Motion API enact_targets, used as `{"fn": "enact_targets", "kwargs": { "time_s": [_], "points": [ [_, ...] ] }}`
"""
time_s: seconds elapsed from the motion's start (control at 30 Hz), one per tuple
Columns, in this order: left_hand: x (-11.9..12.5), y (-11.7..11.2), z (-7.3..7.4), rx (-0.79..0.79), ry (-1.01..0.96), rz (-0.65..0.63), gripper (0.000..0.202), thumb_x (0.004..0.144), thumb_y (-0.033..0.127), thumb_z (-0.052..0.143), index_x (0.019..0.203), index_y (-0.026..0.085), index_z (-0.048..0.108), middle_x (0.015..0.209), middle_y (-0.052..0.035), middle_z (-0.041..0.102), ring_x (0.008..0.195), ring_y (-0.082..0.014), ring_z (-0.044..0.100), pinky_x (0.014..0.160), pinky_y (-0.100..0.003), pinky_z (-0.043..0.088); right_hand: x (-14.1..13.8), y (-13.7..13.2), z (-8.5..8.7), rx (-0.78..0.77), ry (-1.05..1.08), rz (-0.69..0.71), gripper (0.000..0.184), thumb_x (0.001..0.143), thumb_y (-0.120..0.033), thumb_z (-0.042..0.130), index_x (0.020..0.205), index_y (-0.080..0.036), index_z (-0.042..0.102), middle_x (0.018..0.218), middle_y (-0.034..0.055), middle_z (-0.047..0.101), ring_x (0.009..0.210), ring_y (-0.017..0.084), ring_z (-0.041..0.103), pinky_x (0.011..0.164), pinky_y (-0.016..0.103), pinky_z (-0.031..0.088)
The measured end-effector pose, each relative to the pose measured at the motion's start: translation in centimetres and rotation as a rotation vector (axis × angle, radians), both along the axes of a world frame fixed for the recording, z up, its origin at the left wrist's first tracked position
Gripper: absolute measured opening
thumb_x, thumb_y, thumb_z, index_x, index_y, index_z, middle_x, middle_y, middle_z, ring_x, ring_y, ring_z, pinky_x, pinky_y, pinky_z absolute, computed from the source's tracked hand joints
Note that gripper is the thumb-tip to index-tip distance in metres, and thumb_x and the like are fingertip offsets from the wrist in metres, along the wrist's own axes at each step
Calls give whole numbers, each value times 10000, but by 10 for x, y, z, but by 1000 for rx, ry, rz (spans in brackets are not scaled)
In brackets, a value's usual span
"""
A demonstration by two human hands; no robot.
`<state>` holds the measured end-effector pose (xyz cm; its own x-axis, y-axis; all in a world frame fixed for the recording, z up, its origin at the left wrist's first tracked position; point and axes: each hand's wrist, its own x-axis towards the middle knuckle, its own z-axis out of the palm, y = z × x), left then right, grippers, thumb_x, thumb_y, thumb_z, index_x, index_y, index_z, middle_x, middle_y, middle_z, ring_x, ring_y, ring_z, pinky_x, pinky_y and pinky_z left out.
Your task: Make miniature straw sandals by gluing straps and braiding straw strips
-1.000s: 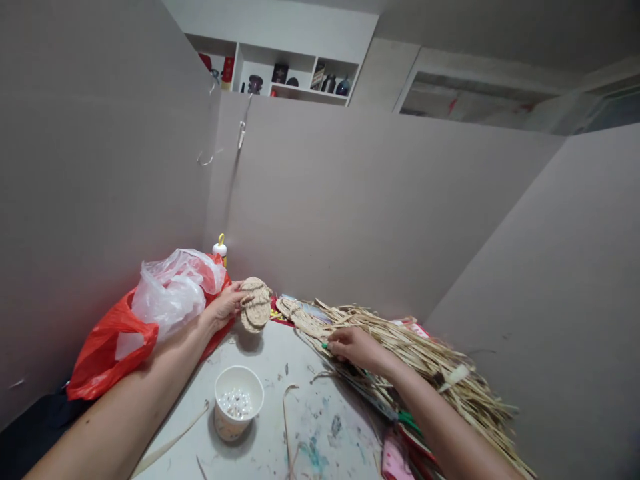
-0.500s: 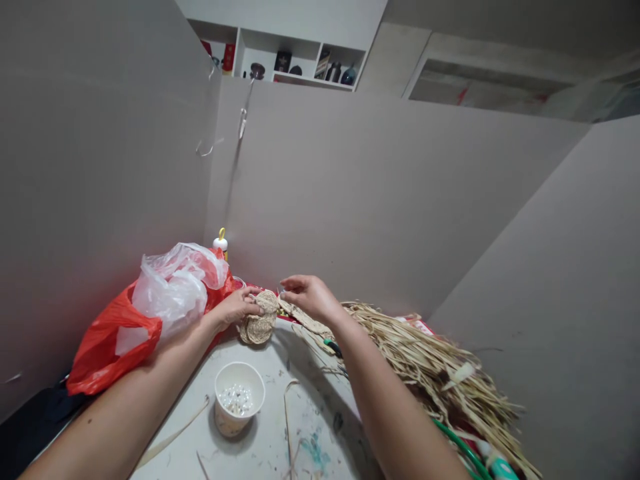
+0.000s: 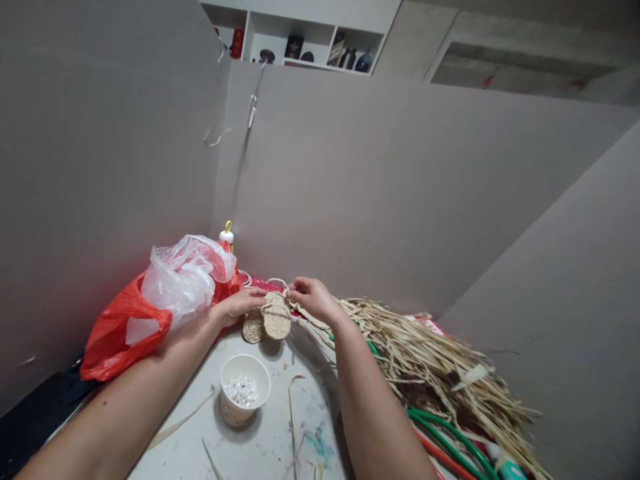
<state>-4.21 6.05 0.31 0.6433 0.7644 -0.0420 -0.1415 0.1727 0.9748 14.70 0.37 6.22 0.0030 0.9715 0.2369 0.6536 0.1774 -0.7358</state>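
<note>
My left hand (image 3: 244, 303) grips the upper left edge of a woven straw piece (image 3: 277, 321), pale and oval like a small slipper sole. Partly behind it, to the left, is a second oval straw piece (image 3: 253, 327); whether the two are joined I cannot tell. At the upper right edge of the front piece, my right hand (image 3: 313, 295) pinches a thin straw strand (image 3: 278, 281), which loops up above the weave. Its fingertips are close to the piece. Nearer to me stands a white paper cup (image 3: 245, 363) with shiny pearl-like beads (image 3: 242, 391) inside.
Red and white plastic bags (image 3: 127, 333) lie at the left, beside a white bottle with a yellow loop (image 3: 227, 237). A heap of dry straw (image 3: 440, 367) fills the right side, with green-handled tools (image 3: 453, 433) in front. Loose strands lie on the white table (image 3: 270, 453). Grey partitions (image 3: 350, 187) surround it.
The front straw piece has turned, so both ovals show more plainly apart. My right hand has come closer to its edge, and a strand now loops above. The view has shifted slightly.
</note>
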Motion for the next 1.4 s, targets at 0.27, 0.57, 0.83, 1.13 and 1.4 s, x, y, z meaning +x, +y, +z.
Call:
{"fn": "enact_targets", "kwargs": {
  "time_s": [0.27,0.57,0.83,1.13,1.4],
  "points": [
    [-1,2,-4,-90,-9,-47,420,582,215,805,967,139,656,816,-74,699,725,-178,644,698,-288,471,23,-12,7,-10,115,-75,86,698,-263,573,683,-189,531,612,6,627,610,148,605,508,219,442],
    [-1,7,3,-125,-130,98,212,611,100,715,812,120,653,704,-53,681,619,-149,630,642,-274,492,45,-19,11,4,73,-129,66,673,-252,562,667,-189,540,623,2,625,587,136,581,499,220,447],
    [1,4,10,-80,-195,217,216,595,108,717,796,123,642,672,-37,676,590,-138,621,623,-260,492,27,-13,1,61,-150,-112,32,611,-140,648,615,-171,652,573,15,643,532,134,544,519,240,396],
    [10,-5,13,82,-163,253,225,574,170,719,787,118,667,691,-31,677,616,-145,607,641,-262,455,-23,-11,2,344,-335,25,198,760,-168,624,939,-203,702,847,43,662,671,134,551,670,247,424],
    [10,-8,16,150,-111,248,345,576,148,705,919,119,669,742,-40,678,651,-150,609,644,-264,457,-19,-5,-6,348,-462,16,162,751,-79,575,758,-159,715,719,54,643,647,144,547,635,238,396]
  ]
}}
